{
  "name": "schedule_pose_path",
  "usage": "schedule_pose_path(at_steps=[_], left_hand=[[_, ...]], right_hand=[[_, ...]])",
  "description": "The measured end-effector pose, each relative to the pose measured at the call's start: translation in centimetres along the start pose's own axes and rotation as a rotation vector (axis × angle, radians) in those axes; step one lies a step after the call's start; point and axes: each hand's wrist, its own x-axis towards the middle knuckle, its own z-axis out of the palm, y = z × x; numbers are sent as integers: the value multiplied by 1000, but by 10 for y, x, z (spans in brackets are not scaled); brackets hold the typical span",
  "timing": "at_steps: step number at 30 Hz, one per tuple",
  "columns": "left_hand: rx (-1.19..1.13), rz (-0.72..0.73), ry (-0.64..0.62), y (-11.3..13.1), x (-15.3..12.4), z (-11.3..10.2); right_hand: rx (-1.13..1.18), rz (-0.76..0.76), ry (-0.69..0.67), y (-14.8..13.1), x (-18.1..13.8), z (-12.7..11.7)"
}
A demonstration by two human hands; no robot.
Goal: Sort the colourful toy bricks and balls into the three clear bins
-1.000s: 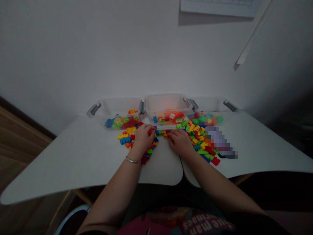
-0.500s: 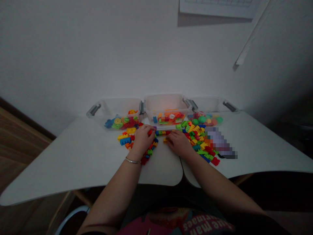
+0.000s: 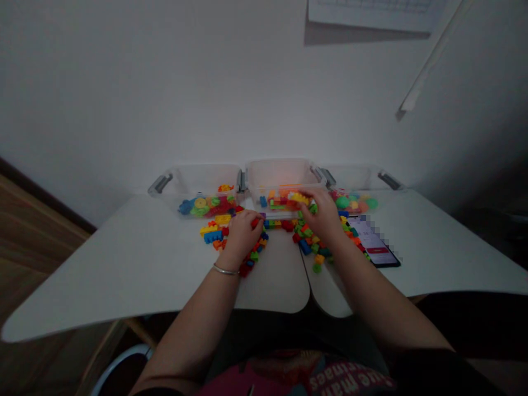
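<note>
My left hand (image 3: 244,230), with a bracelet at the wrist, rests over the left pile of building bricks (image 3: 213,237). Its fingers are curled around a small red brick (image 3: 255,221), partly hidden by them. Raised above the right pile of bricks (image 3: 304,246), my right hand (image 3: 322,213) pinches a yellow brick (image 3: 300,198) between thumb and fingers. That brick is at the front of the middle clear plastic bin (image 3: 280,171), which holds orange, red and green pieces. A row of joined-looking bricks (image 3: 277,224) lies between the two piles.
Clear bins with colourful pieces stand at the left (image 3: 202,179) and right (image 3: 350,177) against the wall. A phone or tablet (image 3: 379,250) lies right of the right pile. The white table (image 3: 272,280) has a seam near its front edge.
My right hand has lifted from the table, up and to the right, with a yellow brick in its fingers. Bricks beneath it are now visible. My left hand stays nearly in place.
</note>
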Motion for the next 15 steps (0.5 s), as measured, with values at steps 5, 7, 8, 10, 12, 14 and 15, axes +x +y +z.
schedule_pose_path(at_steps=[5,7,8,10,12,14,15], left_hand=[[-20,10,0,0,0,-2],[-19,13,-9,0,1,-3],[-17,14,-13,0,1,-4],[-12,14,-21,0,1,-4],[-7,9,-24,1,1,-4],[-4,4,-26,1,1,-4],[-3,3,-27,2,1,-4]], right_hand=[[-72,32,143,16,37,-9],[-39,70,182,23,47,-4],[-18,94,196,27,51,0],[18,143,186,32,58,9],[29,200,86,35,62,16],[14,251,-45,36,64,21],[2,268,-92,36,65,22]])
